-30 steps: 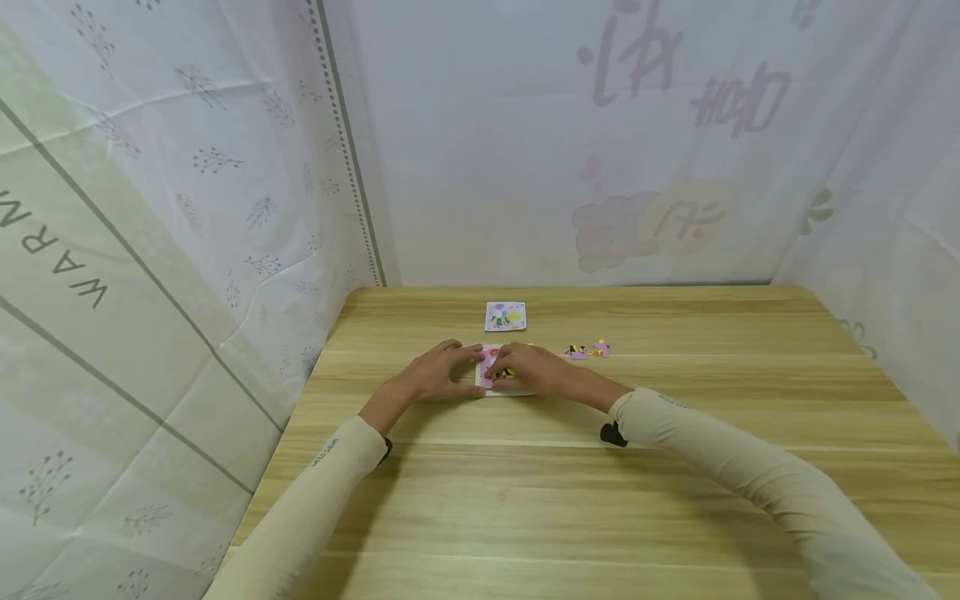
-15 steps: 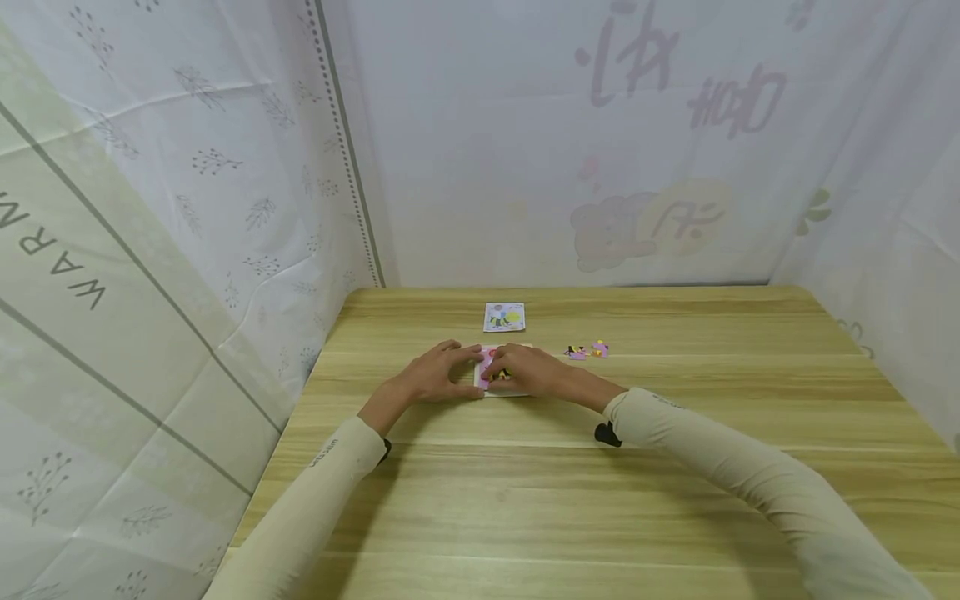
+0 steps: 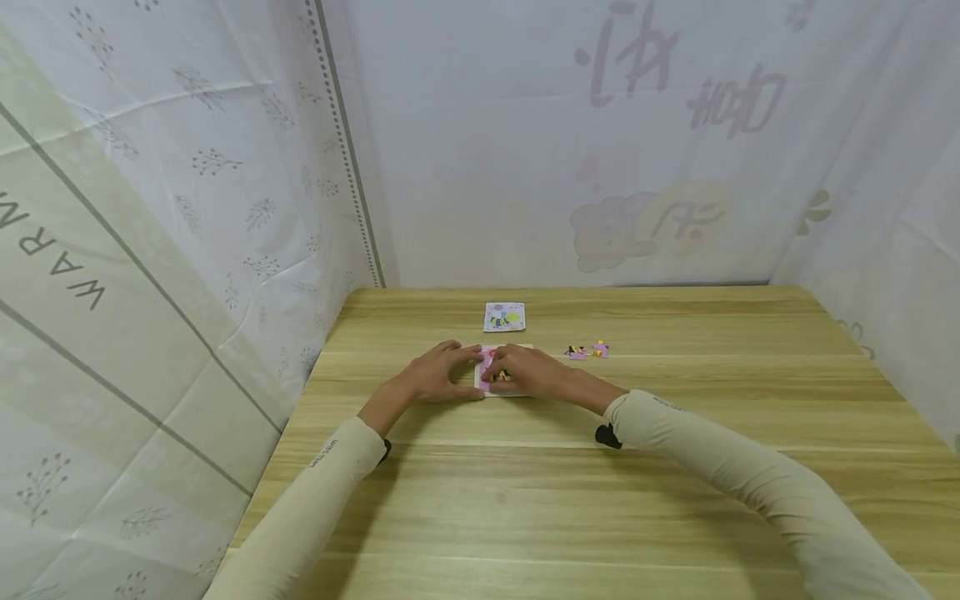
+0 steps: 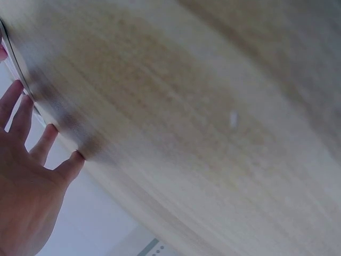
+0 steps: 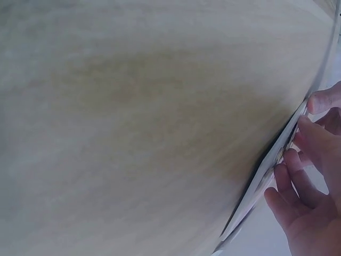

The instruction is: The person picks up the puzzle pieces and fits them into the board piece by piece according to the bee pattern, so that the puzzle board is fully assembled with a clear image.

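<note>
A small jigsaw board [image 3: 480, 385] with a pale rim and a pink bee picture lies flat on the wooden table. My left hand [image 3: 432, 372] is spread at its left side, the thumb near the lower corner and a finger near the upper one. In the left wrist view the fingers of the left hand [image 4: 32, 160] are fairly straight along the edge. My right hand [image 3: 531, 369] covers the board's right part, bent fingertips and thumb around a black-and-yellow puzzle piece [image 3: 501, 376]. In the right wrist view the right hand [image 5: 311, 181] has its fingertips down on the board's face.
Behind the board lies a square picture card [image 3: 505, 317] with a bee on it. To the right of the board rest loose pink puzzle pieces [image 3: 601, 349]. Patterned cloth [image 3: 480, 150] hangs behind the table [image 3: 570, 517] and at both sides.
The right hand has shifted very slightly left over the board. The left hand, the card and the loose pieces keep nearly the same places.
</note>
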`<state>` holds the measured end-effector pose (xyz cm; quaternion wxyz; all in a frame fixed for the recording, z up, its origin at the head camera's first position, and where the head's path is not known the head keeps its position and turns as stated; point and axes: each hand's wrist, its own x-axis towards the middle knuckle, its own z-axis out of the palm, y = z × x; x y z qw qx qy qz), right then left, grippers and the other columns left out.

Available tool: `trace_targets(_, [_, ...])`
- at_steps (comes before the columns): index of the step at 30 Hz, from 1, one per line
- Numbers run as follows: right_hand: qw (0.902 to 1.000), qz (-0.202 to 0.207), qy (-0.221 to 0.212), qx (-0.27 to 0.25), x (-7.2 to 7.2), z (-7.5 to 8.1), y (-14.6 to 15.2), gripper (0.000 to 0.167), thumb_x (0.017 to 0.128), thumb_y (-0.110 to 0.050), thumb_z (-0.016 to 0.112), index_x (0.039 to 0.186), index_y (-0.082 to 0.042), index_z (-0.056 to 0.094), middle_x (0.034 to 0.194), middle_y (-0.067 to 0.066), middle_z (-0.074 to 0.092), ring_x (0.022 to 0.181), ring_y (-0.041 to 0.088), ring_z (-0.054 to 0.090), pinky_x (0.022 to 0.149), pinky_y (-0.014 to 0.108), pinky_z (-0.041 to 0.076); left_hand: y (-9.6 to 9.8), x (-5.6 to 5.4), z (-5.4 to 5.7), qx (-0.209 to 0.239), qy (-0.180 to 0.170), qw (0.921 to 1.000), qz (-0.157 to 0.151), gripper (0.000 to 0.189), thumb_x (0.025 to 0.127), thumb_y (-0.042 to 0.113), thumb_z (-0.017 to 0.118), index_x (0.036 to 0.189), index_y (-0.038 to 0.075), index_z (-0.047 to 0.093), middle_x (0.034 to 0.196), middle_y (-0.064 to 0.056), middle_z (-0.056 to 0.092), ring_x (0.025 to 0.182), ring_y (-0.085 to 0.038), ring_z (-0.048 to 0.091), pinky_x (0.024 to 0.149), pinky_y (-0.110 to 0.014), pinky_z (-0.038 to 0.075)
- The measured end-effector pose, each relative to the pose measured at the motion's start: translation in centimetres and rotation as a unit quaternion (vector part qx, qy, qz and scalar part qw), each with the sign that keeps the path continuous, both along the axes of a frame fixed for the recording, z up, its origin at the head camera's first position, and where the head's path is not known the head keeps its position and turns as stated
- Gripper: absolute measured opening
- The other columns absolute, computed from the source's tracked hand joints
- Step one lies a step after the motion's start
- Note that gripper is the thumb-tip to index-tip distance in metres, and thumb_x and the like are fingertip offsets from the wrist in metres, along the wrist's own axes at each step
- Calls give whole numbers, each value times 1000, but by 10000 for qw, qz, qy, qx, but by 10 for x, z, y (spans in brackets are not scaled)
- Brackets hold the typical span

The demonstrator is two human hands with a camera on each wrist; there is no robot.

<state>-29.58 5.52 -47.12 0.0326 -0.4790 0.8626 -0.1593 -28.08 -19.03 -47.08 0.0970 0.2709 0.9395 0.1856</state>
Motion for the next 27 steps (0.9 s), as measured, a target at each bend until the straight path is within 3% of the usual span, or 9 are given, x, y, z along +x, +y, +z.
trace_targets(11, [10000,24,-33,34,2,0,2,25,102,-27,69,122,-15,78,122,2,73,113,20,62,94,41,55,1,0,0,-48,-4,10000,38,80,89,65,72,155,26,51,163,1,42,148,-32,37,112,-63,39])
trace_targets(20, [9999,-88,138,5,1,3,15,22,100,-19,71,120,-12,78,119,5,72,108,20,65,88,37,57,1,0,-1,-47,15,10000,-22,79,89,66,72,155,27,52,164,5,40,149,-30,36,111,-63,40])
trace_targets(27, [9990,-410,-16,172,-4,9,38,24,100,-20,73,122,-11,77,117,6,70,105,20,65,89,38,57,2,0,0,-99,-39,9999,-13,79,90,65,71,155,26,51,166,7,38,152,-31,32,114,-64,37])
